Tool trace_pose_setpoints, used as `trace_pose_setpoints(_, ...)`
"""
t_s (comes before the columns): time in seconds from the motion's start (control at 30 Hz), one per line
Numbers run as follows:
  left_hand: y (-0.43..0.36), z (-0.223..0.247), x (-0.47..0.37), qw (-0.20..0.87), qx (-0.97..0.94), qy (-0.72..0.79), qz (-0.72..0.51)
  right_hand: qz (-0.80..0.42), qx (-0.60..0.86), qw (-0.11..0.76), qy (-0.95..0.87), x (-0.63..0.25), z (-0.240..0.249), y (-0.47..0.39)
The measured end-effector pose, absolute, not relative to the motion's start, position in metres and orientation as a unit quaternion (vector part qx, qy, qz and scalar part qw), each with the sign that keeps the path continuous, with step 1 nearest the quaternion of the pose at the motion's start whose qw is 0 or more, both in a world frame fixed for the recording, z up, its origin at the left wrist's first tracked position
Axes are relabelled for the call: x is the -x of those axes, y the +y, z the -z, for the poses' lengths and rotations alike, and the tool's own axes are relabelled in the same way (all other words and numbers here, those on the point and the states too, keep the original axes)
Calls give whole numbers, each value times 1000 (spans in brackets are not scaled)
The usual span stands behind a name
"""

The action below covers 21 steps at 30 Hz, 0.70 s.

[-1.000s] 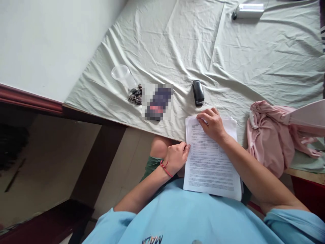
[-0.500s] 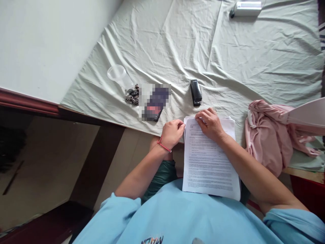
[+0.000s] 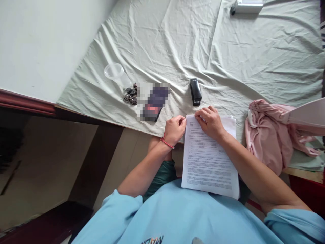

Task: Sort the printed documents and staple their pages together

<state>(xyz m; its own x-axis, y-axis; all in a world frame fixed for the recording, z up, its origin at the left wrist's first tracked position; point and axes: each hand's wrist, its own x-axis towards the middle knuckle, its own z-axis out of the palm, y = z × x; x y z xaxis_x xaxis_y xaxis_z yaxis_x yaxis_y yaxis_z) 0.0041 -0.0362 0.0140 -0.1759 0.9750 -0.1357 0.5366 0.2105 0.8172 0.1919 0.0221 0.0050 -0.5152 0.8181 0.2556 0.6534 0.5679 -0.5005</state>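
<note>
A stack of printed paper sheets [image 3: 208, 162] leans from the table edge toward my body. My left hand [image 3: 175, 128], with a red string bracelet at the wrist, is closed at the stack's upper left corner, thumb and fingers pinching the paper edge. Across the top margin lies my right hand [image 3: 209, 122], fingers curled over the upper edge and the thumb on the top sheet. Just beyond the papers stands a black stapler [image 3: 195, 92], touched by neither hand.
A pixelated dark phone [image 3: 154, 101], a bunch of keys [image 3: 131, 95] and a clear plastic cup [image 3: 115, 72] lie to the left on the pale tablecloth [image 3: 162, 40]. Pink cloth [image 3: 266, 139] is bunched at right. A white box-like device [image 3: 247, 6] sits at the back.
My left hand has shifted slightly up and right against the stack's corner. My right hand stays at the top edge, having moved only a little.
</note>
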Motion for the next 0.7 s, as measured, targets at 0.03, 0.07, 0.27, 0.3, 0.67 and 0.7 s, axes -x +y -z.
trace_pose_setpoints(0.03,-37,-13,-4,346,-540,696,-321,-174,433,238,-852,-192,-5,22)
trace_pose_setpoints(0.07,-37,-12,-4,348,-539,695,-324,-176,433,239,-851,-192,-4,22)
trace_pose_setpoints(0.27,-38,-11,-3,355,-538,687,-335,-180,435,244,-848,-191,-3,22)
trace_pose_setpoints(0.3,-38,-10,-3,356,-537,687,-336,-179,436,245,-847,-191,-3,22)
trace_pose_setpoints(0.67,-37,-6,-3,375,-522,683,-347,-180,443,252,-841,-192,-1,23)
trace_pose_setpoints(0.7,-37,-6,-3,376,-521,682,-348,-181,444,253,-840,-192,-1,23)
